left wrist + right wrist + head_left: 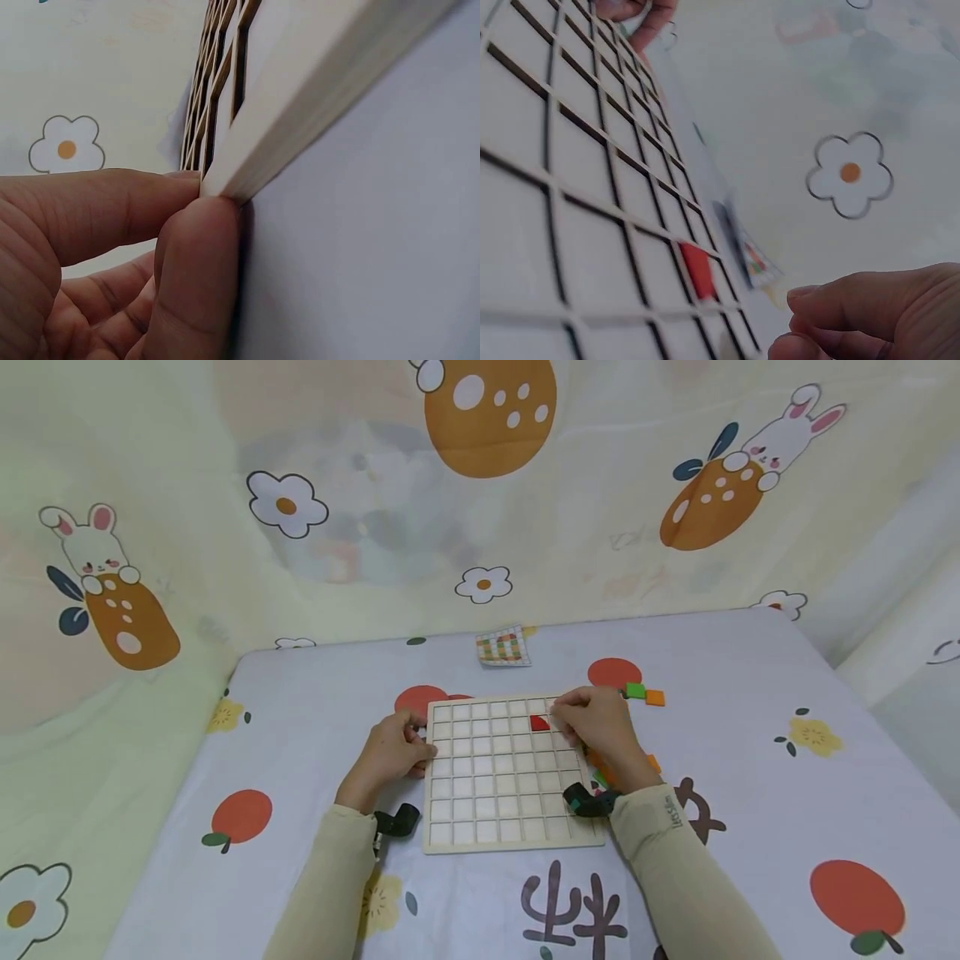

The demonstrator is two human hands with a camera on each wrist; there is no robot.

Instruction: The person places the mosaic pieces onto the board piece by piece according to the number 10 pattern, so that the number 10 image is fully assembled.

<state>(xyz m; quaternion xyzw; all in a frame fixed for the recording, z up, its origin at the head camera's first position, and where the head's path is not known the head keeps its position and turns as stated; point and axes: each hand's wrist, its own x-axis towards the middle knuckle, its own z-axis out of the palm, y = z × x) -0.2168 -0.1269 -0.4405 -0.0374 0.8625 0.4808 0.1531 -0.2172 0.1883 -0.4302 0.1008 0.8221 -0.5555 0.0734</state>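
A pale wooden grid board (514, 846) lies on the table, divided into rows of square cells. My left hand (393, 747) pinches its left edge; in the left wrist view the thumb (120, 214) lies on top of the wooden rim (300, 105) and a finger presses its side. One red tile (539, 723) with a rounded side sits in a cell near the far right corner. Beside that tile, my right hand (600, 722) hovers over the board's right edge. Its fingers (855, 304) are loosely bent, with nothing visible between them in the right wrist view.
Right of the board lie a green tile (635, 691) and an orange tile (655, 697). More orange and green pieces (600, 763) are partly hidden under my right forearm. A small card with a coloured pattern (503, 647) lies beyond the board's far edge. A patterned cloth covers the table.
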